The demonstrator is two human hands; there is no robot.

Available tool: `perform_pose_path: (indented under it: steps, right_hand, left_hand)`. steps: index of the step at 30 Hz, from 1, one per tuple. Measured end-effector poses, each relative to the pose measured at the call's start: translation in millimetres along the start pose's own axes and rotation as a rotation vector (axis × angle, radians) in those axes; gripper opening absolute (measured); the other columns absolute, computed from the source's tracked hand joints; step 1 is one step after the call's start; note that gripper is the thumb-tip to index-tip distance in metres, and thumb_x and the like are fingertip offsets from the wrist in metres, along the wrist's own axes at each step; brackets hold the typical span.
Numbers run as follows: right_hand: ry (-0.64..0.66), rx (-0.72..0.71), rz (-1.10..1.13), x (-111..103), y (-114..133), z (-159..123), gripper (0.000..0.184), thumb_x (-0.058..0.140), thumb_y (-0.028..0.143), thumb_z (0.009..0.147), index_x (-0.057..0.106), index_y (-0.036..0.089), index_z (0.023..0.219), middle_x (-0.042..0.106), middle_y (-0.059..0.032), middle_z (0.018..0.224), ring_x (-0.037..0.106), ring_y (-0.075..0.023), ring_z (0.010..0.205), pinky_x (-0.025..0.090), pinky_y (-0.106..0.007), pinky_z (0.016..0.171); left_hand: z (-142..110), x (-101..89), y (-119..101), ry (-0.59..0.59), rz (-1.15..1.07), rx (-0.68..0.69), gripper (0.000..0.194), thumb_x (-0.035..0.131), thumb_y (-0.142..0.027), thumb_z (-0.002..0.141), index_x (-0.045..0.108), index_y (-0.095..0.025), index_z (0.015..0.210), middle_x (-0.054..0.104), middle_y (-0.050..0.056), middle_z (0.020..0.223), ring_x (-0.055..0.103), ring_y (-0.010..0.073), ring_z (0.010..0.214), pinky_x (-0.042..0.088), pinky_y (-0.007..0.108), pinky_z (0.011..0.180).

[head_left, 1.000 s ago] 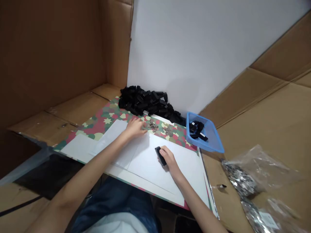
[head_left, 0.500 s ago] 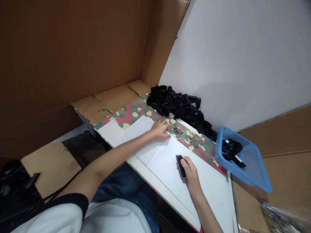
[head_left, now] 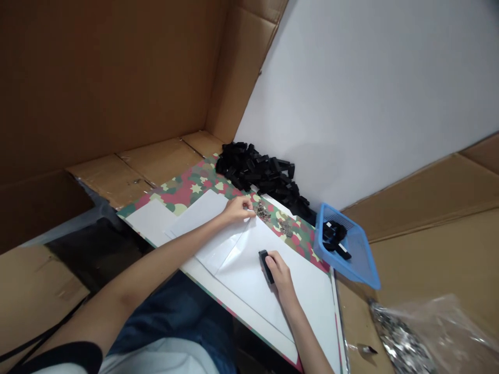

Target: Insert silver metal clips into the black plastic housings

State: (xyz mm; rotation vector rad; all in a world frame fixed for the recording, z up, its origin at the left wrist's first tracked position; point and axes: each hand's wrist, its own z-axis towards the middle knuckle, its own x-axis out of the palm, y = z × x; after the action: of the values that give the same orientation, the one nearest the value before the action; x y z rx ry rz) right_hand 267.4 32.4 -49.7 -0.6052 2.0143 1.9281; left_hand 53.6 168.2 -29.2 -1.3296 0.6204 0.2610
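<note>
My right hand (head_left: 278, 270) grips a small black oblong block (head_left: 267, 266), holding it over the white sheets. The block's exact kind is not clear. Farther left, my left hand (head_left: 237, 209) has its thumb and fingers pinched at the far edge of a white sheet (head_left: 234, 249), which looks slightly bent and raised there. Close to those fingertips lies a small heap of metal pieces (head_left: 262, 211). A second little heap of metal pieces (head_left: 286, 228) lies to its right on the camouflage-patterned board (head_left: 187, 184).
Many black blocks (head_left: 261, 171) are piled along the wall at the back. A blue plastic basket (head_left: 351, 267) with several black pieces stands at the right end of the board. Cardboard (head_left: 136, 67) rises on the left. A clear bag of shiny metal pieces (head_left: 405, 337) lies lower right.
My left hand's fingers, spread flat on the sheets before, have curled into a pinch, and the sheet has bent. My right hand keeps the black block. The whole view has shifted.
</note>
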Motion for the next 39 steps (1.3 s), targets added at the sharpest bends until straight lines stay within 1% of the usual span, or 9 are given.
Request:
perform_pose_path:
  steps: [6, 13, 18, 22, 26, 29, 31, 35, 39]
  right_hand:
    - [0.017, -0.014, 0.029, 0, 0, -1, 0.039, 0.050, 0.058, 0.086, 0.059, 0.020, 0.085, 0.055, 0.0007, 0.070, 0.055, -0.0178, 0.067, 0.047, -0.029, 0.064]
    - [0.004, -0.028, 0.070, 1, 6, -2, 0.040, 0.053, 0.060, 0.083, 0.060, 0.021, 0.082, 0.055, 0.0016, 0.068, 0.054, -0.0171, 0.064, 0.044, -0.027, 0.060]
    - [-0.004, -0.038, 0.112, 1, 9, -3, 0.039, 0.056, 0.059, 0.082, 0.061, 0.021, 0.081, 0.055, 0.0018, 0.067, 0.054, -0.0166, 0.064, 0.043, -0.027, 0.062]
    - [-0.015, -0.019, 0.174, 1, 16, -4, 0.040, 0.058, 0.061, 0.080, 0.058, 0.021, 0.078, 0.055, 0.0026, 0.063, 0.054, -0.0153, 0.059, 0.042, -0.025, 0.056]
    - [-0.056, 0.016, 0.255, -1, 40, -9, 0.041, 0.053, 0.062, 0.084, 0.054, 0.021, 0.079, 0.054, 0.0037, 0.060, 0.049, -0.0123, 0.050, 0.038, -0.023, 0.047]
    - [-0.122, 0.009, 0.327, 5, 70, -18, 0.037, 0.045, 0.057, 0.091, 0.052, 0.022, 0.081, 0.056, 0.0029, 0.068, 0.051, -0.0111, 0.059, 0.041, -0.021, 0.055]
    - [-0.157, 0.003, 0.430, 15, 90, -26, 0.036, 0.044, 0.054, 0.093, 0.052, 0.022, 0.080, 0.056, 0.0029, 0.070, 0.050, -0.0107, 0.062, 0.041, -0.020, 0.058]
    - [-0.144, 0.031, 0.650, 39, 115, -39, 0.032, 0.050, 0.052, 0.092, 0.053, 0.022, 0.081, 0.054, 0.0039, 0.068, 0.049, -0.0112, 0.061, 0.041, -0.020, 0.059]
    - [-0.132, 0.034, 0.722, 51, 120, -47, 0.026, 0.054, 0.049, 0.090, 0.054, 0.023, 0.084, 0.049, 0.0053, 0.070, 0.048, -0.0107, 0.062, 0.042, -0.020, 0.058]
  left_hand:
    - [0, -1.0, 5, -0.028, -0.129, 0.036, 0.031, 0.059, -0.032, 0.093, 0.059, -0.015, 0.118, 0.062, 0.009, 0.119, 0.063, 0.0227, 0.102, 0.055, 0.043, 0.086]
    - [5, -5.7, 13, -0.066, -0.278, 0.043, 0.031, 0.059, -0.032, 0.093, 0.059, -0.014, 0.118, 0.062, 0.009, 0.117, 0.064, 0.0219, 0.100, 0.056, 0.042, 0.084]
    - [7, -18.8, 15, -0.115, -0.385, 0.029, 0.030, 0.059, -0.032, 0.093, 0.059, -0.014, 0.117, 0.063, 0.009, 0.116, 0.064, 0.0216, 0.099, 0.056, 0.042, 0.084]
    - [2, -34.4, 2, -0.156, -0.493, 0.043, 0.028, 0.059, -0.033, 0.093, 0.060, -0.014, 0.114, 0.064, 0.008, 0.112, 0.064, 0.0202, 0.095, 0.056, 0.040, 0.081]
    - [-27, -42.0, -27, -0.131, -0.614, 0.096, 0.028, 0.056, -0.039, 0.094, 0.063, -0.013, 0.096, 0.065, 0.003, 0.089, 0.063, 0.0148, 0.077, 0.054, 0.032, 0.071]
    - [-62, -37.8, -49, -0.073, -0.689, 0.131, 0.039, 0.058, -0.053, 0.087, 0.061, -0.015, 0.076, 0.059, -0.001, 0.069, 0.058, 0.0126, 0.065, 0.049, 0.027, 0.064]
    - [-87, -33.1, -61, -0.040, -0.721, 0.136, 0.041, 0.061, -0.056, 0.082, 0.060, -0.016, 0.074, 0.057, -0.001, 0.065, 0.057, 0.0131, 0.063, 0.047, 0.026, 0.062]
    - [-129, -27.8, -74, -0.015, -0.741, 0.111, 0.031, 0.068, -0.045, 0.080, 0.053, -0.018, 0.081, 0.056, -0.003, 0.062, 0.055, 0.0123, 0.058, 0.043, 0.025, 0.059]
    - [-152, -28.7, -78, -0.097, -0.649, 0.142, 0.024, 0.067, -0.034, 0.083, 0.050, -0.019, 0.075, 0.057, -0.003, 0.066, 0.056, 0.0114, 0.062, 0.043, 0.025, 0.064]
